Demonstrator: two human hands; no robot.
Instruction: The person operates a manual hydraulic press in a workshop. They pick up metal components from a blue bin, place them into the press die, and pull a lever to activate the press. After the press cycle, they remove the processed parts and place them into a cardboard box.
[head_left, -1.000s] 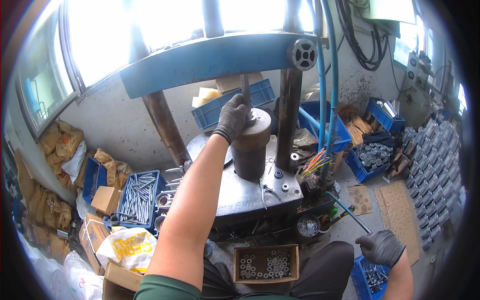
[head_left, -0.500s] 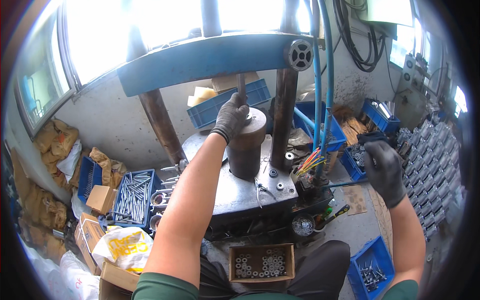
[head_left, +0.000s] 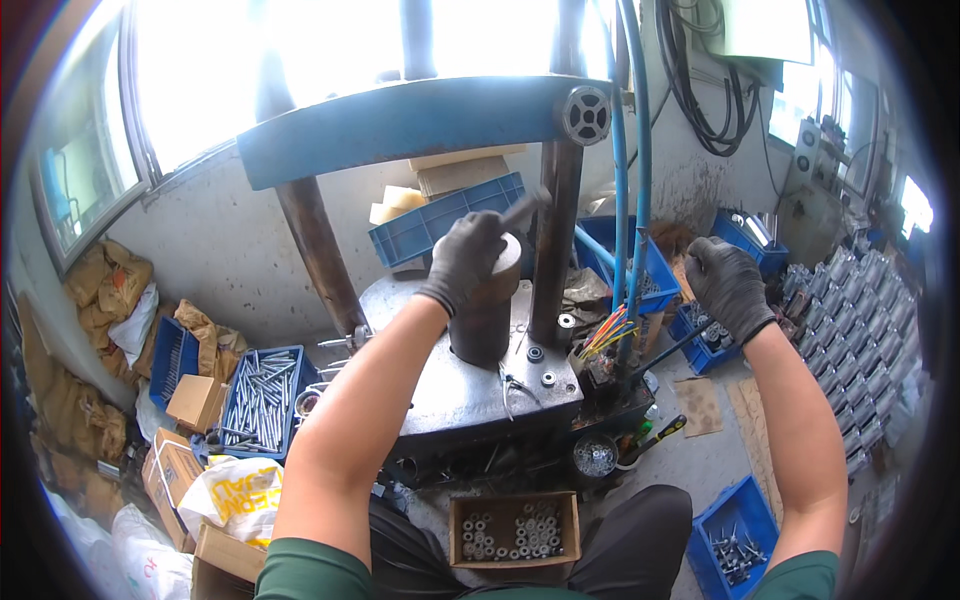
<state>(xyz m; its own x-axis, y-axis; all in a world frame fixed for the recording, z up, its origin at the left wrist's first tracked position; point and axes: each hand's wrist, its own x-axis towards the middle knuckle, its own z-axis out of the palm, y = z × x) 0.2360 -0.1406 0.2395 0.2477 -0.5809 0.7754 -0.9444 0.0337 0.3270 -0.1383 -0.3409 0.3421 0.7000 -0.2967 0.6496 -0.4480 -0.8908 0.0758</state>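
My left hand (head_left: 466,262), in a dark grey glove, is closed round a short metal rod (head_left: 522,209), blurred and tilted up to the right. It is beside the top of a thick steel cylinder (head_left: 484,325), which stands on the metal bed (head_left: 440,400) of a blue-beamed press (head_left: 410,125). Off to the right, my gloved right hand (head_left: 728,290) is closed at the upper end of a dark lever (head_left: 677,348); the hand hides the lever's end. Pliers (head_left: 512,392) and small bearing-like rings (head_left: 535,354) lie on the bed.
Between my knees is a cardboard box (head_left: 514,568) of metal rings. A blue bin of metal pins (head_left: 265,400) stands left, another with bolt-like parts (head_left: 735,535) right. Stacked metal cylinders (head_left: 850,345) fill the far right. Blue hoses (head_left: 641,150) hang beside the press.
The rod in my left hand has tipped from upright to slanting right, away from above the cylinder. My right hand has moved up and left, and the lever has swung upward with it.
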